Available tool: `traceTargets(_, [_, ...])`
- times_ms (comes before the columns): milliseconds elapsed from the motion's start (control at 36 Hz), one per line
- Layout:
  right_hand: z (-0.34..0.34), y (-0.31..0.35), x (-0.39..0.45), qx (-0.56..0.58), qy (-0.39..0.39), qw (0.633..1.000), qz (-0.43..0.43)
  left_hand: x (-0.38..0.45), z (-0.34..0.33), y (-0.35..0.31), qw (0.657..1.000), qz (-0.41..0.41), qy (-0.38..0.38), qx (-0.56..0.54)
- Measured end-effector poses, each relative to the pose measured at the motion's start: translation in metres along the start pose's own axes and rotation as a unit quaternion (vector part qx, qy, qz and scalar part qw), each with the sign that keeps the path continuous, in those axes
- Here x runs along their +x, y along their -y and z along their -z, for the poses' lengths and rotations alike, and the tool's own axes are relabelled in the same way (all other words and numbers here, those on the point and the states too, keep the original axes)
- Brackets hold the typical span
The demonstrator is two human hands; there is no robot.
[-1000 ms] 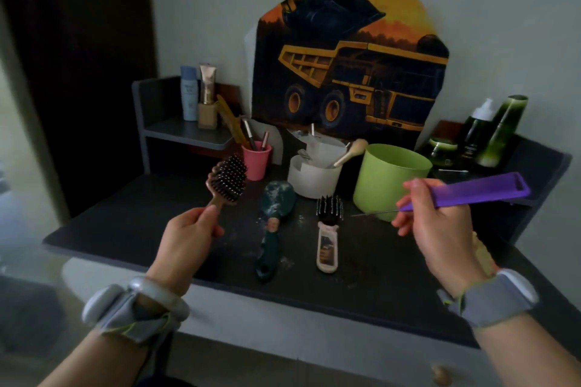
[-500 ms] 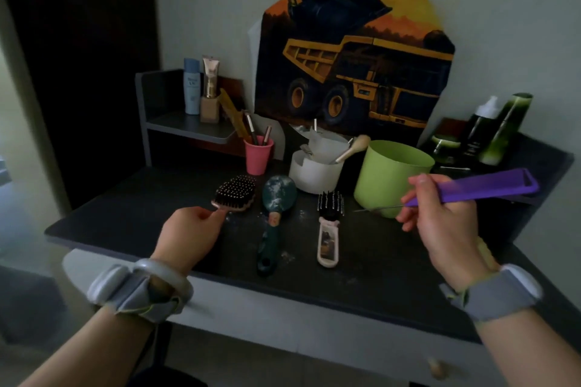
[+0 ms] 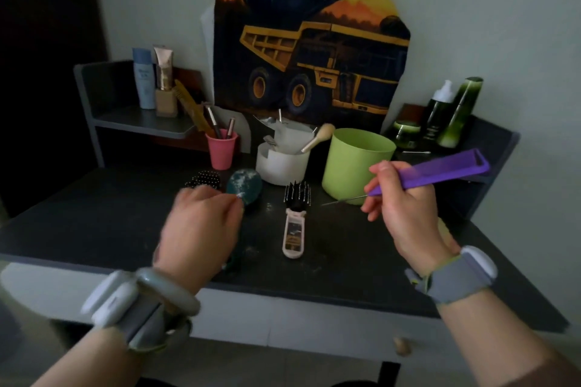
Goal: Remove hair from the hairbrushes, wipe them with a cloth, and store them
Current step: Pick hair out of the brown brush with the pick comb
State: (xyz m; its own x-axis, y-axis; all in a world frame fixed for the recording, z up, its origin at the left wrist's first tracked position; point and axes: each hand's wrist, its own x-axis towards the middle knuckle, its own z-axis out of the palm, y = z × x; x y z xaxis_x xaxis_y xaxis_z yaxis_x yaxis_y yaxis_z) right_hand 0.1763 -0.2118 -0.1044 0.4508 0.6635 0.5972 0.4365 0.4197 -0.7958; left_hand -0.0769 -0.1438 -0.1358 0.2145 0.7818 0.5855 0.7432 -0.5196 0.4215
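Purple tail comb (image 3: 430,173) pinched in right hand (image 3: 405,214). Left hand (image 3: 201,226) blurred over teal brush (image 3: 244,186), grip unclear. Three brushes lie on bench (image 3: 94,229); white-handled brush (image 3: 295,223) untouched. Wiping, storing likely pending; no cloth visible.

Both arms are bare, no sleeves anywhere in view. Just behind the left hand (image 3: 198,226) there's a chunky pale grey-green bangle (image 3: 169,289), smooth and round, and right behind that a grey strap carrying a white rounded pod (image 3: 110,298) on the outer side, looks like some tracker. It's blurry, so no finer detail. Behind the right hand (image 3: 405,217) sits a wide grey fabric wristband (image 3: 456,280) with a white oval pod (image 3: 479,264) on top and a thin yellow-green edge trim plus a small grey tab sticking out toward the thumb side.
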Motion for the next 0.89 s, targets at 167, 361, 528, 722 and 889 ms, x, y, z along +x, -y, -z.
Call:
traceTargets(167, [-0.01, 0.004, -0.003, -0.041, -0.009, 0.999, -0.033, 0.011, -0.038, -0.09, 0.975, -0.15, 0.094, -0.132])
traceTargets(361, [0.009, 0.01, 0.006, -0.122, 0.088, 0.987, -0.051, 0.026, -0.061, -0.138, 0.969, -0.171, 0.159, -0.088])
traceTargets(528, [0.029, 0.029, 0.05, -0.117, 0.026, 0.99, -0.072, 0.028, -0.069, -0.121, 0.969, -0.173, 0.15, -0.097])
traceTargets(722, [0.031, 0.058, 0.123, 0.008, -0.014, 0.998, -0.059, 0.033, -0.075, -0.102, 0.971, -0.126, 0.182, -0.087])
traceTargets(889, [-0.007, 0.048, 0.157, 0.021, -0.031, 0.998, -0.059, 0.033, -0.075, -0.094, 0.968, -0.119, 0.199, -0.096])
